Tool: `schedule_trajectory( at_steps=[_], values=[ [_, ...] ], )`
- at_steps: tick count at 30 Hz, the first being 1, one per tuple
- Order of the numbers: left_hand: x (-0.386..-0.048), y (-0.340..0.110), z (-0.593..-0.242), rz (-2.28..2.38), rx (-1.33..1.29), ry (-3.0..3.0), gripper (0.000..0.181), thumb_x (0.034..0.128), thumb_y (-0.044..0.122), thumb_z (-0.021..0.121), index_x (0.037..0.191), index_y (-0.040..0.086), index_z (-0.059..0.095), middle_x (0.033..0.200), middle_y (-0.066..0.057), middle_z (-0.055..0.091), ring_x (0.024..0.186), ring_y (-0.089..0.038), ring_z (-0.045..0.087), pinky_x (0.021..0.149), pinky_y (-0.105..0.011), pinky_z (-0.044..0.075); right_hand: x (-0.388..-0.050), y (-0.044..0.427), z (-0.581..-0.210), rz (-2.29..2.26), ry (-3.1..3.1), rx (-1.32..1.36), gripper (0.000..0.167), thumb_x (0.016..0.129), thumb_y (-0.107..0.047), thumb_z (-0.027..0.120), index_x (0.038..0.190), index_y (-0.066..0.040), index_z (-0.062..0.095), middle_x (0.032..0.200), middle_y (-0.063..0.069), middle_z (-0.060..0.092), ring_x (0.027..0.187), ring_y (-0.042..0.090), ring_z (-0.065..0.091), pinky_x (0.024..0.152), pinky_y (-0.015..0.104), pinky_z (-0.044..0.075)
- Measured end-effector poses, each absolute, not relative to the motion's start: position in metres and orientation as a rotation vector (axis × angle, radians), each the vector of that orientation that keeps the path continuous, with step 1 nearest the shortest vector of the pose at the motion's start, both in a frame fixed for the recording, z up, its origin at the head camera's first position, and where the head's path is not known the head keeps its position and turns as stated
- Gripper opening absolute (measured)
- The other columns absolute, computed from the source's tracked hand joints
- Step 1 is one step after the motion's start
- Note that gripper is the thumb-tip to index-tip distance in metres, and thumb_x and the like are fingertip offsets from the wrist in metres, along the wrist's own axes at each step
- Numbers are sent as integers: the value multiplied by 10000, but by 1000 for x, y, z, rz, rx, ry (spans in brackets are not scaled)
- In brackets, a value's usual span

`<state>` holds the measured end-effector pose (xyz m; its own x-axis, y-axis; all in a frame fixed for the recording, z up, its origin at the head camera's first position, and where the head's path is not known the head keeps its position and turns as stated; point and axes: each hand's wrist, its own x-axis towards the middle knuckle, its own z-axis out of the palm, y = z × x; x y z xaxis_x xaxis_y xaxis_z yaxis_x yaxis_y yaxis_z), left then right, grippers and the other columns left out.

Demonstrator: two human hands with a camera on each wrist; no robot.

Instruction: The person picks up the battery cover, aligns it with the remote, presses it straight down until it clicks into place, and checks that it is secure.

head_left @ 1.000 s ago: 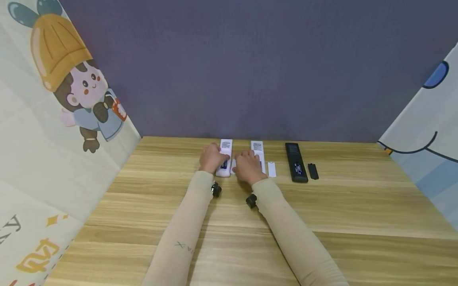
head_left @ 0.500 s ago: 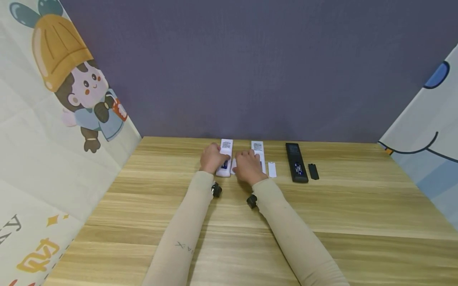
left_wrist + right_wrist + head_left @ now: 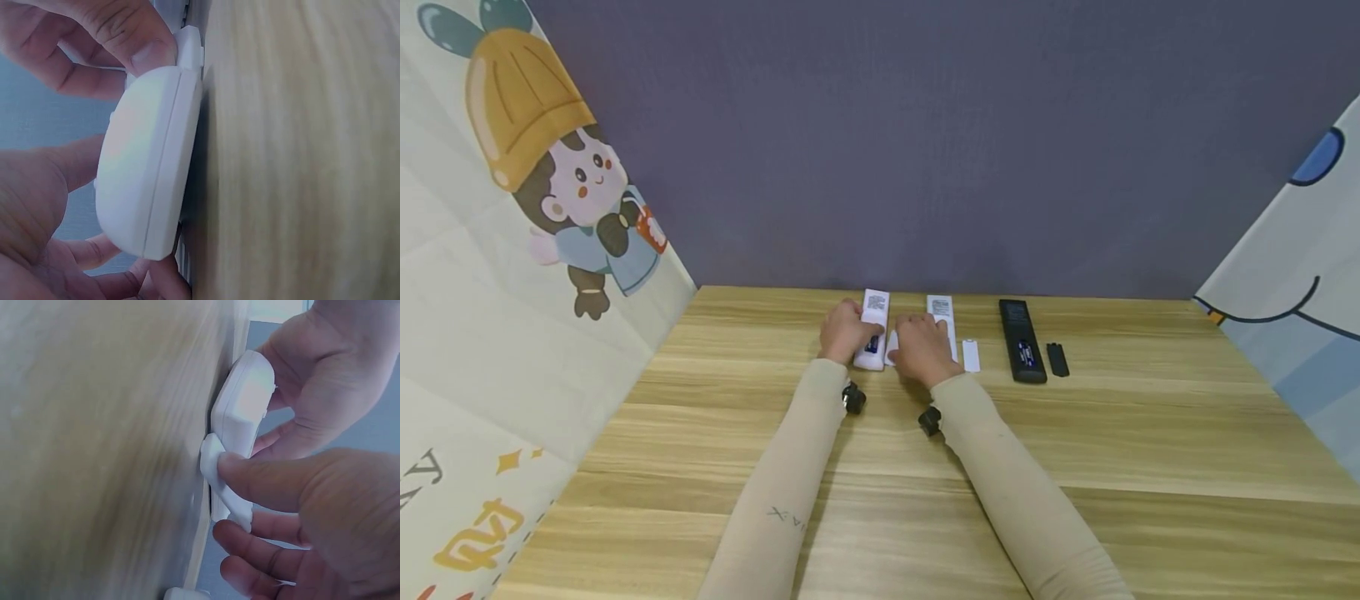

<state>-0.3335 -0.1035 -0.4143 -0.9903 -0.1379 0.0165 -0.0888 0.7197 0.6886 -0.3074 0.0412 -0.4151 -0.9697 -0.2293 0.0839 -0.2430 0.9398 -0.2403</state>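
Observation:
Towards the back of the table, my left hand (image 3: 844, 332) grips a white remote control (image 3: 876, 303) along its sides, with the thumb over its back. Batteries show in its uncovered compartment. The left wrist view has the remote (image 3: 140, 156) slightly tilted, one side a little off the wood. My right hand (image 3: 922, 348) pinches a white battery cover (image 3: 228, 487) between thumb and fingers, close beside that remote's right edge. Partly hidden behind the right hand lies a second white remote (image 3: 940, 309).
Right of the second remote lies another white battery cover (image 3: 971, 356). Farther right are a black remote (image 3: 1021, 342) with batteries showing and its black cover (image 3: 1057, 359). A dark grey panel (image 3: 880, 150) rises behind the wooden table (image 3: 880, 500); printed cloths hang at both sides.
The left-hand remote has shifted slightly away and to the right. My right hand has edged a little to the right with the cover. Everything else stays put.

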Motion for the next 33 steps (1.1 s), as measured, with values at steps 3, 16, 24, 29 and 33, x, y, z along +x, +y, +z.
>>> schedule_trajectory(
  at_steps=[3,16,24,29,33],
  values=[
    [-334,-105,-415,-1170,190,-2849,503,800,290,846,1200,56,649,1148,-140,707,1057,-323,638,888,-425,511,-307,42,-413,404,-3017,369,348,888,-286,796,1115,-75,637,1167,142,716,1157,384,602,972,514,401],
    [-334,-104,-416,-1245,211,-2836,540,806,290,839,1248,56,635,1155,-142,707,1058,-319,641,913,-421,507,-307,44,-410,440,-2979,367,332,902,-243,781,1154,-73,647,1128,121,752,1060,338,674,952,506,426],
    [-336,-103,-418,-1325,216,-2804,454,893,319,751,1251,55,661,1117,-146,721,1011,-304,658,889,-413,515,-307,45,-410,435,-2972,376,271,930,-216,737,1141,-72,647,1102,130,763,1030,339,700,983,516,432],
    [-339,-105,-421,-1427,213,-2774,385,980,306,647,1266,51,688,1129,-158,734,1026,-309,669,919,-415,520,-307,45,-408,494,-2953,407,206,938,-177,707,1112,-75,669,1069,127,768,1013,332,704,1004,521,429],
    [-341,-107,-423,-1450,242,-2765,380,985,291,624,1256,33,692,1180,-178,720,1084,-331,659,974,-434,513,-307,47,-406,565,-2943,442,180,947,-166,686,1108,-84,682,1057,107,770,1025,326,699,1015,531,421]
  ],
)
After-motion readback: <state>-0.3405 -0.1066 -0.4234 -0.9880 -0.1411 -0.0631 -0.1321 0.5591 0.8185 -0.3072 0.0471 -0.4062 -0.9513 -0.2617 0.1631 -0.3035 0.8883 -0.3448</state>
